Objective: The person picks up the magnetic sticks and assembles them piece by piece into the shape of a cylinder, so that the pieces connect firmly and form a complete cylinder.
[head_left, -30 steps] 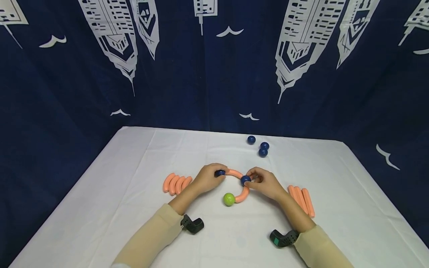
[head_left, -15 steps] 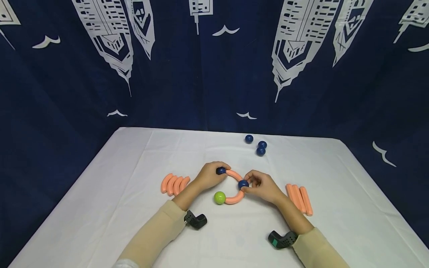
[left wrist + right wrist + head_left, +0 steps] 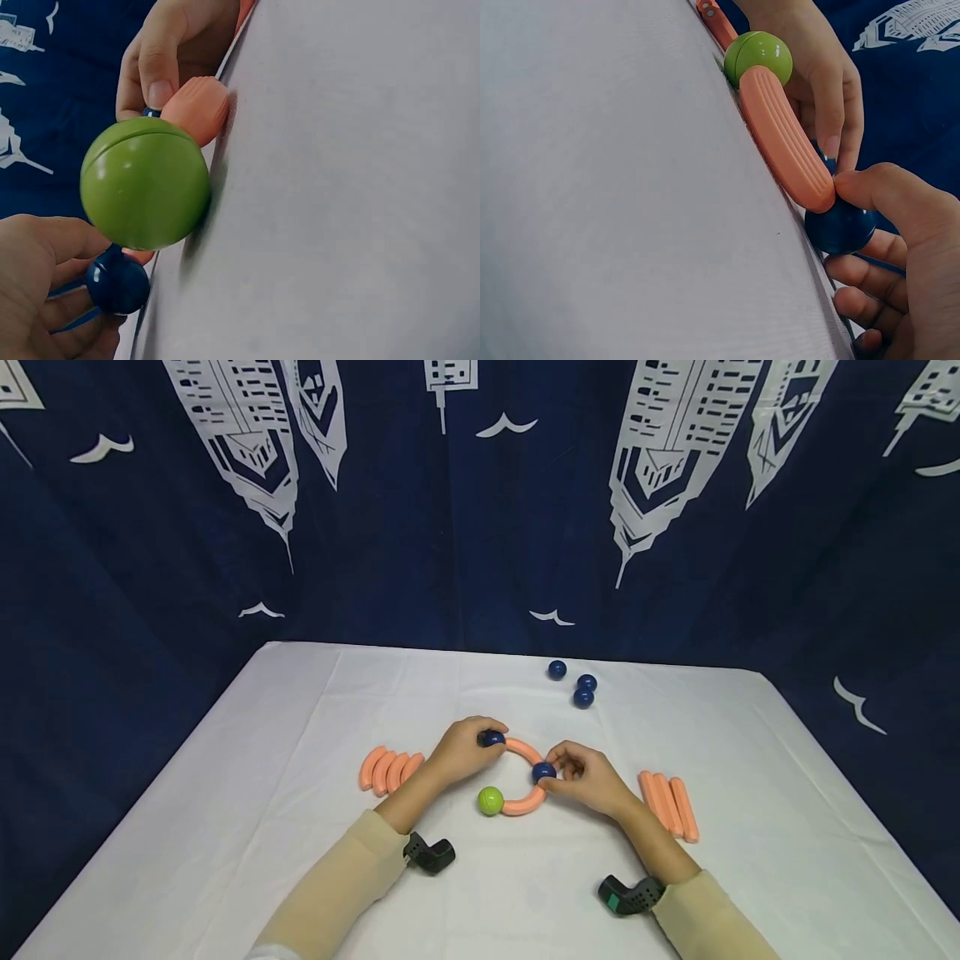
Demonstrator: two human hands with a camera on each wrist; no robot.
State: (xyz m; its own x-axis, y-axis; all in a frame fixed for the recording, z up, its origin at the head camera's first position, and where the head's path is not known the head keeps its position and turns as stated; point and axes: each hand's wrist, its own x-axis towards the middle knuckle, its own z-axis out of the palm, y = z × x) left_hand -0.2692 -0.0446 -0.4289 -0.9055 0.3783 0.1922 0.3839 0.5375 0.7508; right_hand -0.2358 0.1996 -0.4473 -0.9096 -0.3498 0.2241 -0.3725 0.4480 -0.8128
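My left hand (image 3: pixel 467 753) grips a dark blue ball (image 3: pixel 492 738) at the far left end of a curved chain. An orange ribbed curved rod (image 3: pixel 523 748) runs from it to a second blue ball (image 3: pixel 543 772), which my right hand (image 3: pixel 588 779) pinches between thumb and fingers. From there another curved rod (image 3: pixel 784 139) leads to a green ball (image 3: pixel 146 184) at the near end. Rods and balls together form a C, its gap on the left between the green ball and the left-hand blue ball. In the right wrist view, my right thumb presses where rod meets ball.
Several curved orange rods (image 3: pixel 388 772) lie in a row at left, partly behind the left wrist. Three straight orange rods (image 3: pixel 669 806) lie beyond the right wrist. Near the table's (image 3: pixel 360 681) back edge sit three loose blue balls (image 3: pixel 583 697). A dark patterned curtain (image 3: pixel 465 527) hangs behind.
The near curved rod and green ball have swung left, closer under the left hand. Both hands keep their hold, and the left hand has drawn slightly back and left in the last half second.
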